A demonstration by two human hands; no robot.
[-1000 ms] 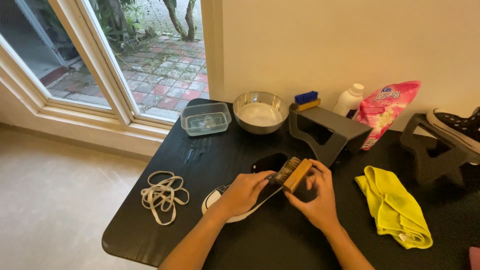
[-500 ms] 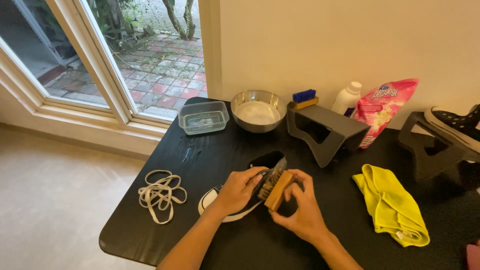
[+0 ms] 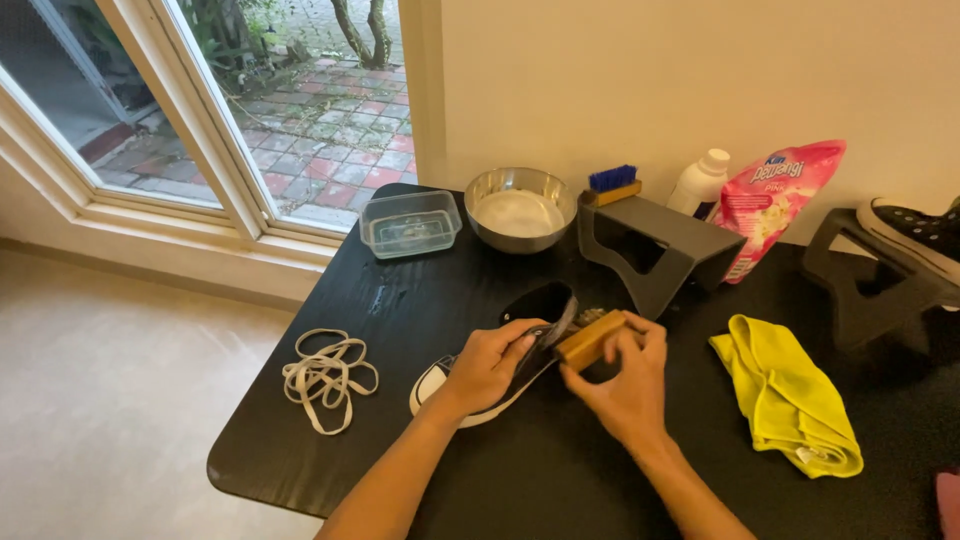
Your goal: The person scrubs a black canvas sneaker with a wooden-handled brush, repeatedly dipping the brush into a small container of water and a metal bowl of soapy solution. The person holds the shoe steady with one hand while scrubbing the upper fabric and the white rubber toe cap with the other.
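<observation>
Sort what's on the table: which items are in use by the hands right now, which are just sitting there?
In use:
left hand steadying the black sneaker
right hand holding the wooden brush against it

Lying about:
white laces
clear plastic tub
metal bowl
blue brush
grey stand
white bottle
pink pouch
yellow cloth
second sneaker

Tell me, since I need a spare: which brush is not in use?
The blue-bristled brush beside the steel bowl; the wooden brush is in the right hand, against the shoe.

Matt black wood-grain table (image 3: 330, 430), shiny metal bowl (image 3: 520, 208), wooden brush (image 3: 590, 340), yellow cloth (image 3: 785, 395)
</observation>
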